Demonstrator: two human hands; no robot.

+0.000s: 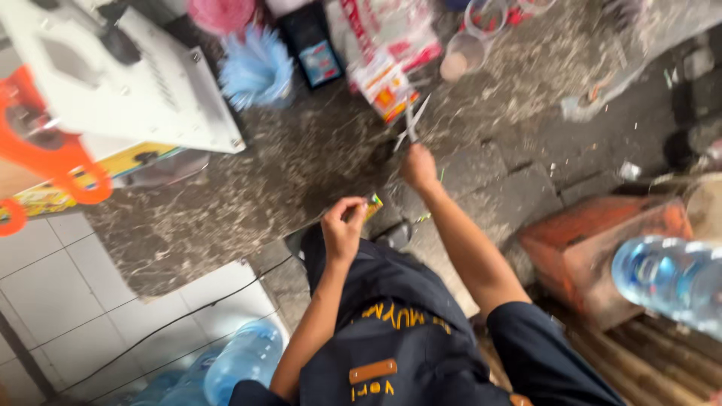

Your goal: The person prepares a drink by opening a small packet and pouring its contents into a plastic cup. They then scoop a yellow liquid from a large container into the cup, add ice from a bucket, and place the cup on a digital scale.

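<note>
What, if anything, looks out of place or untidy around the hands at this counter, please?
Small scraps and crumbs lie strewn over the dark counter at its far right. The right hand holds scissors, the left hand a small packet; neither looks damaged.

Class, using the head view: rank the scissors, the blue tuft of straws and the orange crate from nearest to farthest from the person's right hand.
From the right hand:
1. Scissors, held in it, pointing up toward the counter's back.
2. Blue tuft of straws, up and to the left on the counter.
3. Orange crate, lower right, off the counter.
</note>
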